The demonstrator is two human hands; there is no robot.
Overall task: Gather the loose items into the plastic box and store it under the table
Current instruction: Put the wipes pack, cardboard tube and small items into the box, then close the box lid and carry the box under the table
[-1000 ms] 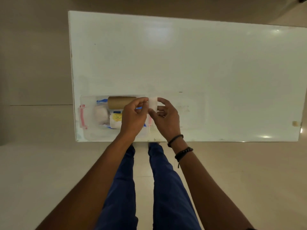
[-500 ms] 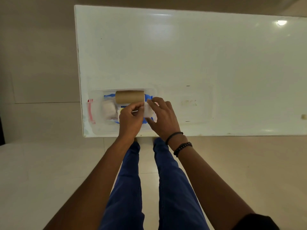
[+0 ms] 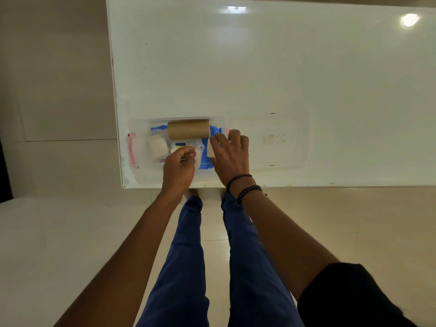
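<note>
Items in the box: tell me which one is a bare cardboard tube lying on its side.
The brown cardboard tube along the far side of the clear plastic box. The white roll and blue-and-white packet nearer the person are not cardboard.

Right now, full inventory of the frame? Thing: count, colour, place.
table: 1, glossy white, fills upper frame
plastic box: 1, clear with red end clips, near-left corner of table
box lid: 1, clear, flat on table right of box
cardboard tube: 1, brown, lying across far side of box
blue packet: 1, blue, in box under tube
white bundle: 1, white, left part of box
labelled pack: 1, white with blue and yellow print, middle of box
white piece: 1, white, at right hand's thumb
wristbands: 2, black, right wrist
left hand: 1, fingers curled, over box
right hand: 1, over box's right end
legs: 2, blue trousers, below table edge
</note>
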